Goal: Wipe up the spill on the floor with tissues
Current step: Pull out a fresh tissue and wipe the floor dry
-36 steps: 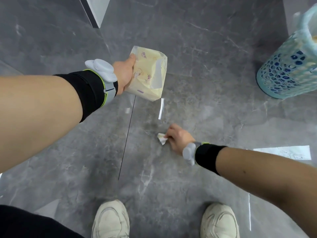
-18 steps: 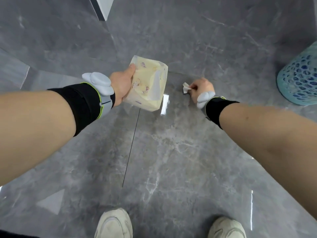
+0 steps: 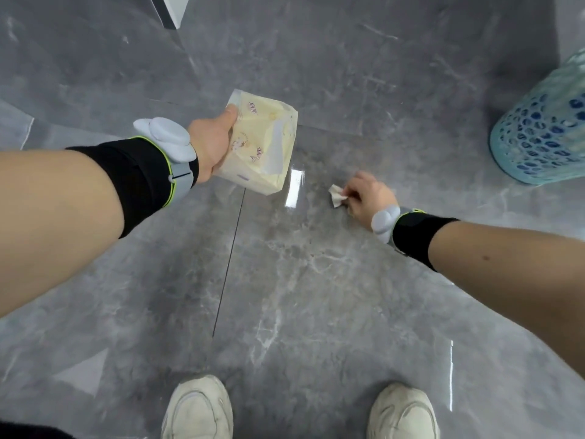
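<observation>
My left hand grips a pale yellow soft pack of tissues, held above the grey tiled floor. My right hand is low at the floor to the right of the pack, fingers closed on a small crumpled tissue that sticks out to the left of the fingers. The floor around the tissue is glossy with light reflections; I cannot make out a distinct spill.
A light blue perforated basket stands at the right edge. A dark tile joint runs down the floor middle. My two white shoes are at the bottom. A white panel corner shows at the top.
My right hand with the tissue went from near my feet up away from me, then came back down and right across the floor. The left hand kept holding the pack.
</observation>
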`<state>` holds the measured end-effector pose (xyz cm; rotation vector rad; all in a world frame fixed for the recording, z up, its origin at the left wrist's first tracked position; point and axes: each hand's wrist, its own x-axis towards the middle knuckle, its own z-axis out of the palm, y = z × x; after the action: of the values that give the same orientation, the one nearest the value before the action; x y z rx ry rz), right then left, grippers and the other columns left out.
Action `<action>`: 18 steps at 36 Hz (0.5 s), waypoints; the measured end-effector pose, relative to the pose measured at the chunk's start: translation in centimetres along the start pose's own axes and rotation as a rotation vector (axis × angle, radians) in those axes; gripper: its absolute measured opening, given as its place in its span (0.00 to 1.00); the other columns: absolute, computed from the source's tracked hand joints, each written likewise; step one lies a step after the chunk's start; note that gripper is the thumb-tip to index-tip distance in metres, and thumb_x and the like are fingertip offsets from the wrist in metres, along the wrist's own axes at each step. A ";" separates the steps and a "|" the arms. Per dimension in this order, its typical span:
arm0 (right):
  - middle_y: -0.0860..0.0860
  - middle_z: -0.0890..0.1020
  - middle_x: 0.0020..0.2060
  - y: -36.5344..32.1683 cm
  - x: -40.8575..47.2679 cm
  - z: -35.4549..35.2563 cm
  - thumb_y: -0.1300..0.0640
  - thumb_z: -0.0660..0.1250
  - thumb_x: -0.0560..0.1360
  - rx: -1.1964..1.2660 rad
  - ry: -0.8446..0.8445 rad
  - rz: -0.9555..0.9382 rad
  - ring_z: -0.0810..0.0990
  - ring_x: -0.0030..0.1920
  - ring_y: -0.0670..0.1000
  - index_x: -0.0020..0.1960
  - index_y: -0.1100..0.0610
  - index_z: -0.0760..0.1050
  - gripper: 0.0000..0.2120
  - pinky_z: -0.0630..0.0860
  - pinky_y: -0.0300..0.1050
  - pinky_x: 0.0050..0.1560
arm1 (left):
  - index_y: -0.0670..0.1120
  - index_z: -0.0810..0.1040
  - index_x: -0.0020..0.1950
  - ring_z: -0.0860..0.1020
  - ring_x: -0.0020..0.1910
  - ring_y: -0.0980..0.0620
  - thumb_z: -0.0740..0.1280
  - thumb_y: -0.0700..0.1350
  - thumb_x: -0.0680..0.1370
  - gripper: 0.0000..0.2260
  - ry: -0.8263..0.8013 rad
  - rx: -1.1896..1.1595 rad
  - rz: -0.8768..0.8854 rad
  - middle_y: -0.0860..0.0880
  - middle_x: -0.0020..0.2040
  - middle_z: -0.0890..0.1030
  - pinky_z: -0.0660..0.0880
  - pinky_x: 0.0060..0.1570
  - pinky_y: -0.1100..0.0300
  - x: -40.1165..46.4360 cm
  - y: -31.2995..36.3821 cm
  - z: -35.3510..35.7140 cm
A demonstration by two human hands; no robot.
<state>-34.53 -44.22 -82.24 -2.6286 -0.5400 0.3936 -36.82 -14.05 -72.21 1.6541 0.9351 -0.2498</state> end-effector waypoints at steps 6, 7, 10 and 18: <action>0.56 0.78 0.46 -0.8 -7.4 1.9 0.67 0.66 0.68 0.023 -0.149 -0.067 0.78 0.43 0.60 0.43 0.60 0.76 0.05 0.66 0.41 0.37 | 0.45 0.81 0.57 0.84 0.55 0.42 0.65 0.66 0.76 0.25 -0.013 0.027 0.048 0.46 0.57 0.85 0.80 0.60 0.44 -1.4 1.4 1.0; 0.56 0.77 0.46 -0.8 -8.6 2.1 0.67 0.66 0.68 0.023 -0.177 -0.080 0.78 0.42 0.60 0.44 0.60 0.76 0.06 0.65 0.41 0.37 | 0.45 0.81 0.57 0.84 0.55 0.42 0.65 0.66 0.76 0.25 -0.020 0.027 0.059 0.46 0.57 0.85 0.81 0.60 0.44 -1.7 1.8 1.2; 0.55 0.77 0.47 -1.3 -12.2 2.8 0.67 0.65 0.69 0.028 -0.261 -0.119 0.78 0.43 0.58 0.45 0.60 0.76 0.06 0.62 0.37 0.37 | 0.48 0.80 0.50 0.84 0.53 0.43 0.65 0.66 0.76 0.21 -0.037 0.012 0.090 0.47 0.55 0.85 0.81 0.58 0.44 -2.7 2.4 1.7; 0.53 0.77 0.48 -2.6 -16.9 3.0 0.64 0.64 0.72 0.075 -0.404 -0.140 0.77 0.46 0.54 0.46 0.59 0.77 0.05 0.68 0.40 0.41 | 0.48 0.79 0.47 0.84 0.53 0.43 0.64 0.65 0.76 0.20 -0.040 0.009 0.157 0.47 0.54 0.85 0.82 0.57 0.44 -4.4 4.1 3.1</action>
<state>-51.35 -48.23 -80.49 -2.4268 -0.8138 0.8895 -35.94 -18.86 -67.51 1.7147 0.7707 -0.1797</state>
